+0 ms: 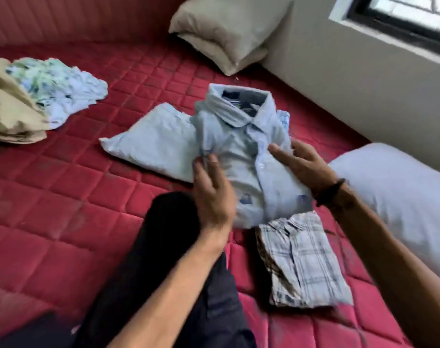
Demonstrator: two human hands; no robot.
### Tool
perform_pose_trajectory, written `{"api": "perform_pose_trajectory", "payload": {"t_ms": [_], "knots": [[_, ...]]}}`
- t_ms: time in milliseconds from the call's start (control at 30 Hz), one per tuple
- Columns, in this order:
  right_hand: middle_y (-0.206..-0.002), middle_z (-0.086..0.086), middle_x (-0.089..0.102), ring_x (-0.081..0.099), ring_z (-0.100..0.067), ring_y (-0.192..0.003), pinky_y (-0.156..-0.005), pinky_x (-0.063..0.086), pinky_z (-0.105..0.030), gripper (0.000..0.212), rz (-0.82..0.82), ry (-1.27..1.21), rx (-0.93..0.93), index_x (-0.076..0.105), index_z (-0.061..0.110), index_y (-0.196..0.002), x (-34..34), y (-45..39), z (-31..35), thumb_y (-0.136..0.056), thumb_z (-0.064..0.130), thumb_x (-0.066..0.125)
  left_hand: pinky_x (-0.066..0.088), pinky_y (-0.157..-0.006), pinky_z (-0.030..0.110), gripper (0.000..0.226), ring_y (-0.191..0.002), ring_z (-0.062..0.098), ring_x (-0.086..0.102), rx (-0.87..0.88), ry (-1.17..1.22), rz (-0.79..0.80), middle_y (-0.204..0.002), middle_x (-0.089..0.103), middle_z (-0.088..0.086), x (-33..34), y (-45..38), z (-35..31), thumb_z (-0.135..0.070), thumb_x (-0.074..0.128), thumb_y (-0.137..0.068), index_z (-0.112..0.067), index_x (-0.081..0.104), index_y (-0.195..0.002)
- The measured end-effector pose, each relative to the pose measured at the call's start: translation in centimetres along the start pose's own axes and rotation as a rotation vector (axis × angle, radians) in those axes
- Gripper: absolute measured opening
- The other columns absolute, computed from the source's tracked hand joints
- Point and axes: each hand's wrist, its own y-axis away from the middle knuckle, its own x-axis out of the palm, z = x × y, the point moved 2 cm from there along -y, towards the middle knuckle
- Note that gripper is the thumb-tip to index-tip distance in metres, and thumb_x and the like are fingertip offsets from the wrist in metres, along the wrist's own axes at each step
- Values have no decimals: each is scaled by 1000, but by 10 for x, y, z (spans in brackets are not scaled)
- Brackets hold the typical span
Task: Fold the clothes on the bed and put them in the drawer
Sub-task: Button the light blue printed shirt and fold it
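Note:
A light blue collared shirt (244, 151) lies partly folded on the red quilted mattress (71, 197), collar away from me, one sleeve (153, 144) spread out to the left. My left hand (211, 192) holds the shirt's left edge, fingers curled round the bunched cloth. My right hand (304, 164) grips the right edge, thumb on top near the button placket. A folded plaid shirt (301, 259) lies just in front of the blue one. No drawer is in view.
A crumpled pale floral garment (63, 91) and a beige garment (10, 111) lie at the far left. Two beige pillows (226, 36) lean in the back corner; a white pillow (399, 197) sits at right by the wall. My dark-trousered knee (168, 227) rests beside the shirt.

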Motion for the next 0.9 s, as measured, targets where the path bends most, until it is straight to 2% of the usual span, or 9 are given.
{"api": "perform_pose_trajectory", "payload": {"t_ms": [67, 100, 267, 367, 433, 600, 700, 800, 900], "knots": [[-99, -3, 74, 68, -11, -84, -74, 58, -26, 27, -24, 20, 26, 64, -4, -122, -39, 38, -21, -102, 13, 59, 39, -90, 5, 37, -114, 20, 55, -67, 3, 89, -126, 58, -9, 18, 49, 6, -30, 46, -109, 0, 57, -127], [-104, -7, 73, 67, -16, -91, -79, 58, -31, 28, -22, 32, 42, 63, -5, -122, -52, 54, -33, -101, 14, 58, 36, -86, 0, 30, -111, 16, 56, -85, -4, 120, -113, 48, -20, 22, 70, 10, -26, 48, -109, -4, 57, -127], [-119, -18, 72, 69, -24, -99, -85, 59, -39, 28, -39, -57, 188, 67, 4, -123, -89, 119, -95, -99, 15, 58, 42, -68, 19, 17, -73, -5, 58, -60, -57, 333, -82, 62, -16, 24, 135, 62, -31, 52, -107, -15, 57, -103], [-121, -26, 70, 68, -32, -100, -91, 54, -59, 30, -34, -43, 305, 70, 8, -121, -89, 136, -139, -97, 26, 66, 39, -70, 23, 78, -79, 0, 62, -178, -212, 372, -88, 67, -5, 19, 152, 93, -83, 33, -89, -12, 59, -109], [-120, -25, 71, 68, -31, -100, -94, 50, -66, 39, -22, -14, 337, 71, 10, -118, -84, 139, -160, -93, 41, 73, 41, -82, 31, 113, -102, 26, 66, -232, -332, 366, -111, 70, 14, 18, 155, 107, -96, 15, -76, -5, 57, -130], [-114, -22, 73, 65, -25, -94, -78, 58, -37, 39, -150, -26, 281, 70, 5, -115, -84, 134, -174, -96, 39, 69, 44, -66, 44, 20, -83, 34, 66, -23, -392, 349, -86, 70, 3, 30, 142, 97, -42, 47, -107, -23, 52, -102], [-102, -8, 78, 68, -15, -87, -69, 59, -27, 55, -122, 182, 314, 71, 9, -110, -83, 123, -171, -88, 60, 71, 43, -69, 46, 21, -89, 40, 64, -92, -444, 297, -89, 69, 10, 34, 133, 110, -33, 53, -106, -14, 55, -99], [-115, -10, 72, 67, -29, -103, -82, 53, -40, 50, -220, 749, 344, 63, 18, -125, -79, 107, -158, -90, 53, 69, 46, -79, 48, 25, -98, 41, 62, -204, -445, 285, -99, 68, 16, 29, 133, 121, -33, 54, -105, -9, 58, -108], [-154, -17, 43, 43, -39, -137, -110, 37, -50, 62, -427, 1117, -70, 42, 20, -153, -46, 111, -139, -99, 49, 50, 44, -77, 47, 22, -96, 41, 62, -188, -452, 283, -97, 68, 14, 25, 140, 127, -34, 53, -105, -12, 57, -106]]}}
